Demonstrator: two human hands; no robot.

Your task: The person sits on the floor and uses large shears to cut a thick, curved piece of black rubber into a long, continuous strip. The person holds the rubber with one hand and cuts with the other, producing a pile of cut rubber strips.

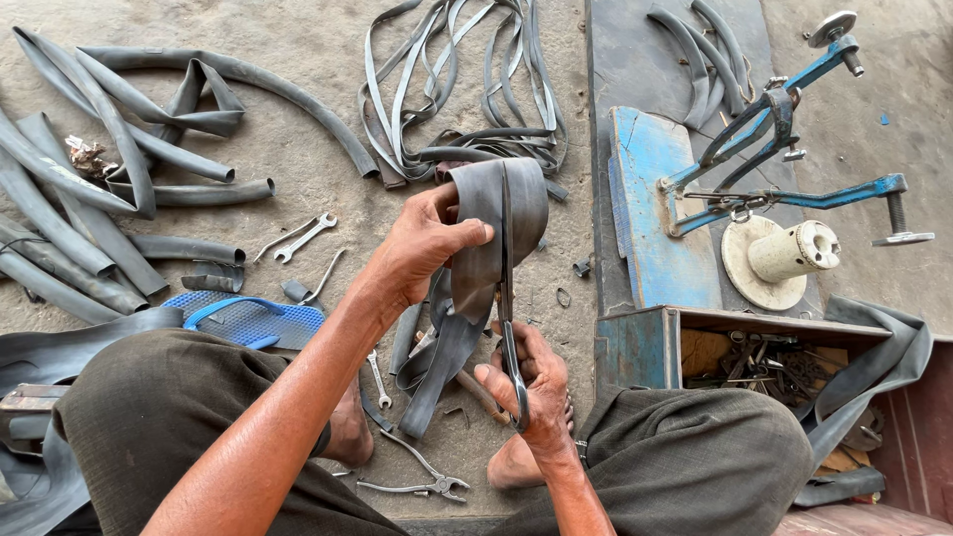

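My left hand (422, 243) grips a folded piece of black rubber inner tube (484, 238) and holds it up over the ground. My right hand (526, 382) is closed on the handles of long scissors (506, 268), whose blades point upward and run along the middle of the tube piece. The lower end of the tube hangs down between my knees. Both forearms reach in from the bottom of the view.
Cut tube lengths (119, 169) lie at the left, thin rubber strips (457, 89) at the top. Wrenches (303, 238), pliers (422, 481) and a blue sandal (248, 320) lie on the dirt. A blue metal press (774, 169) on a box stands at the right.
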